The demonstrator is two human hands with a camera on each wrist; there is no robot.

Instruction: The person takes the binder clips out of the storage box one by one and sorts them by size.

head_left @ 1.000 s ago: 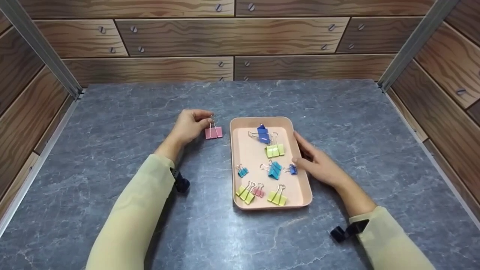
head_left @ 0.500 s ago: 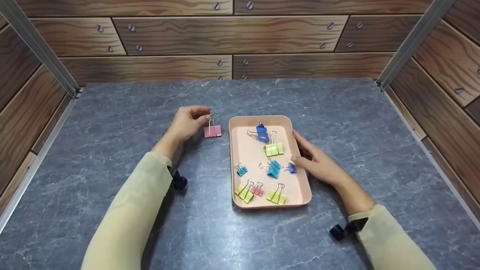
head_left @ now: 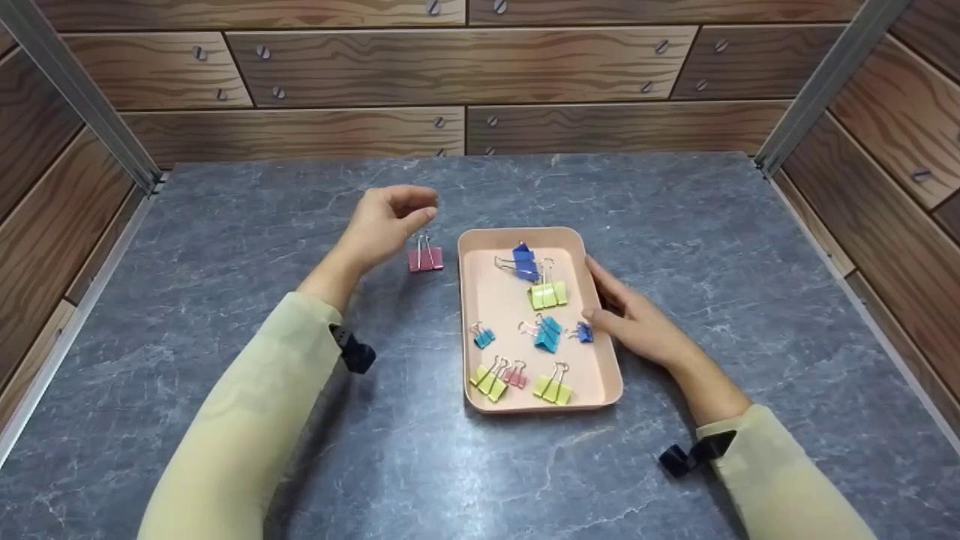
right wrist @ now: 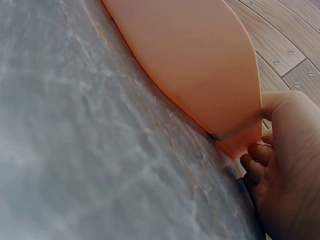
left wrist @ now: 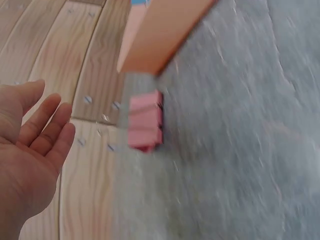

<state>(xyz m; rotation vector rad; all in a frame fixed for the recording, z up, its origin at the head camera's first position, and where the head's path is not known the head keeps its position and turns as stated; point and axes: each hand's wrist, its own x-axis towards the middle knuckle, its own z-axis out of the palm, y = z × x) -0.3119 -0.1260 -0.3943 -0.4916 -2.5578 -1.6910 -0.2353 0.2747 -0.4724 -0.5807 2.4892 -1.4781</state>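
A pink binder clip [head_left: 425, 260] stands on the table left of the peach tray [head_left: 495, 300], its wire handles up. My left hand [head_left: 377, 229] hovers above and beside that clip with nothing in it; in the left wrist view its loosely bent fingers [left wrist: 50, 130] are apart from the clip. On the tray's right side, my right hand [head_left: 637, 324] grips the wall, thumb over the rim and fingers along the outside. Inside lie binder clips: dark blue [head_left: 525, 262], lime [head_left: 548, 295], teal [head_left: 548, 334], small blue [head_left: 584, 332], small teal [head_left: 484, 338] and small pink [head_left: 516, 375].
Two more lime clips, one at the tray's near left [head_left: 490, 385] and one at its near right [head_left: 553, 389], lie inside. Wood-patterned walls [head_left: 465, 67] and metal corner posts [head_left: 817, 82] enclose the grey marbled table [head_left: 285, 202] at the back and sides.
My left hand has let go of the pink binder clip's handles and risen away, leaving the clip standing on the table. The right hand and tray have stayed put.
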